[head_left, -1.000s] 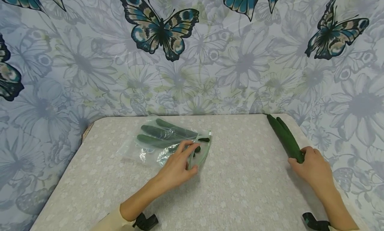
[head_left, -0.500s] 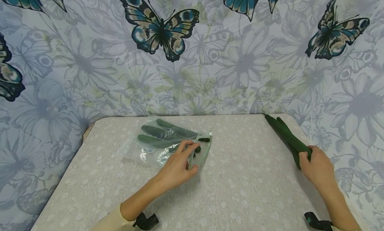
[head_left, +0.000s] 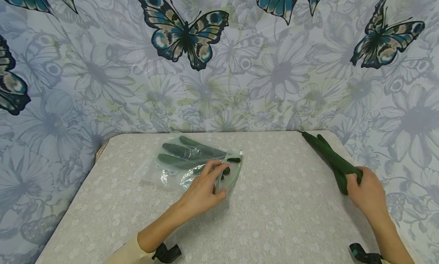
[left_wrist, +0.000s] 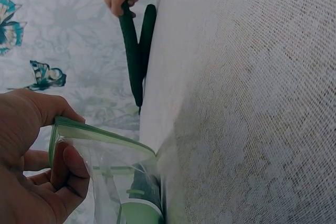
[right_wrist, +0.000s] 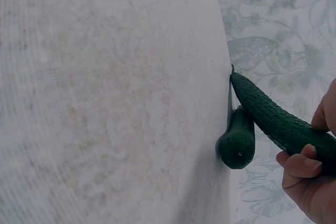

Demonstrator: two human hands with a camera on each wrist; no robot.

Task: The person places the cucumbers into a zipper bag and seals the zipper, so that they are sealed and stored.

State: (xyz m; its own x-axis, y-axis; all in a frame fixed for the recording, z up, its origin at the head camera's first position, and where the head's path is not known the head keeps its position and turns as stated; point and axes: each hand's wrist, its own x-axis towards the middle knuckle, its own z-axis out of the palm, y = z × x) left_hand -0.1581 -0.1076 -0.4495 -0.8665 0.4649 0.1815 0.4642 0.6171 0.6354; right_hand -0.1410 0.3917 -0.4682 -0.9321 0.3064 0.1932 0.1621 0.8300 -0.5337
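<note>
At the table's right side my right hand grips the near end of a cucumber, its near end raised and its stem end pointing to the far edge. Under it lies a second cucumber, resting on the table. My left hand holds the mouth of a clear zip bag at the table's middle left. In the left wrist view, thumb and fingers spread the green-edged opening of that bag. Several cucumbers lie inside it, their near ends toward the opening.
A pale floral cloth covers the table. Behind and beside it hangs a wall covering with butterflies and flowers. Black wrist devices sit on both forearms.
My right hand has shifted slightly right and lifted the near end of the upper cucumber, parting it from the lower one. The left hand and bag have stayed in place.
</note>
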